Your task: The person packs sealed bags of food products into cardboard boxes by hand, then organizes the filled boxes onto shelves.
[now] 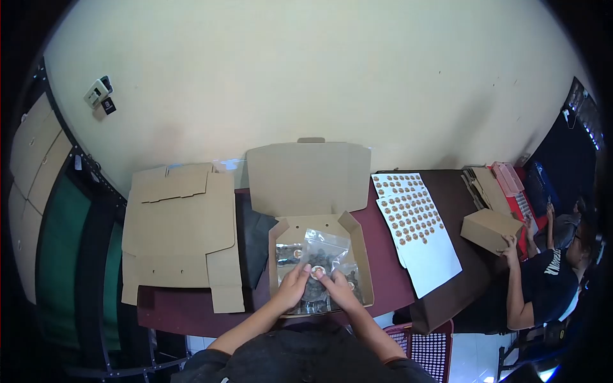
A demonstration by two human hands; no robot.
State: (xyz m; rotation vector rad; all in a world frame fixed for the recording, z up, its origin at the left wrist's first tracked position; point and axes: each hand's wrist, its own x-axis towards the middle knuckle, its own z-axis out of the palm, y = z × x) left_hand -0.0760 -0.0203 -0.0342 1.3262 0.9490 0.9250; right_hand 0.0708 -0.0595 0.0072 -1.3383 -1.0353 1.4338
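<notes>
Both of my hands grip a clear zip bag with dark contents, held over an open cardboard box. My left hand is closed on the bag's left side and my right hand on its right. A round orange-and-white sticker shows on the bag between my thumbs. Inside the box lie several similar packets, partly hidden by the bag and my hands. The box's lid stands raised toward the wall.
Flattened cardboard covers the left of the table, beside a black sheet. Sticker sheets lie to the right. Farther right, a co-worker handles a closed carton. A maroon plastic basket stands below the table edge.
</notes>
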